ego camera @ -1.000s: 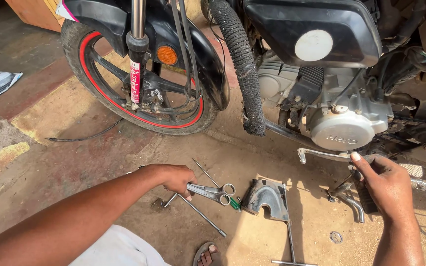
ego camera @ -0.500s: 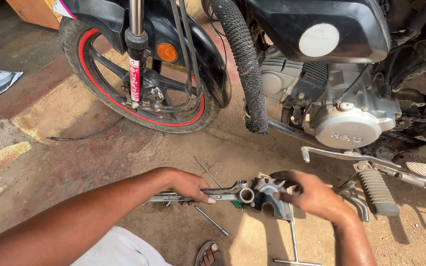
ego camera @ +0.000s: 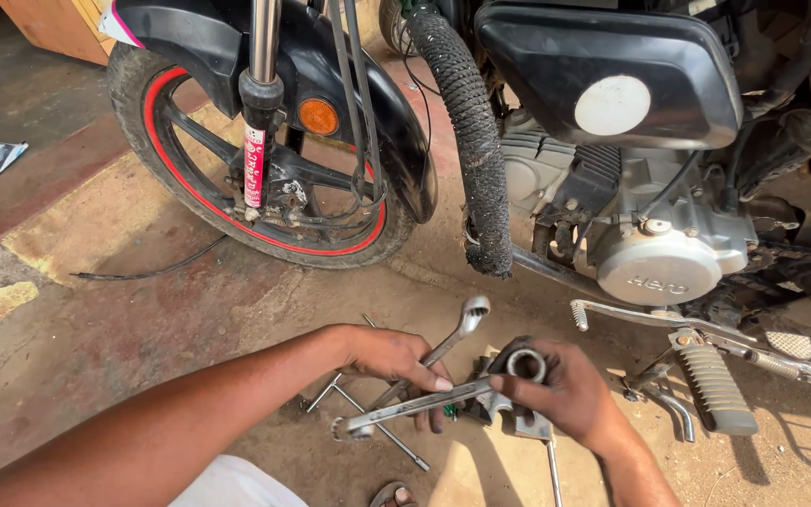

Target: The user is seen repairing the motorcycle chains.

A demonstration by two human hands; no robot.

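While wrenches [ego camera: 424, 380] fill both hands, footpeg [ego camera: 713, 387] sits near.

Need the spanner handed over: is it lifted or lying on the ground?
Lifted: the left hand holds the spanner tilted, its ring end raised above the ground.

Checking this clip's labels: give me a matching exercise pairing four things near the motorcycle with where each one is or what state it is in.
Things:
1. left hand
2. right hand
3. front wheel
4. footpeg

Places or states:
A. sticks out low beside the engine, ribbed and grey
B. black tyre with a red rim stripe, standing on the ground
C. grips a ring spanner that points up toward the engine
D. holds a dark metal bracket and a long spanner lying across it

Pairs: 1-C, 2-D, 3-B, 4-A
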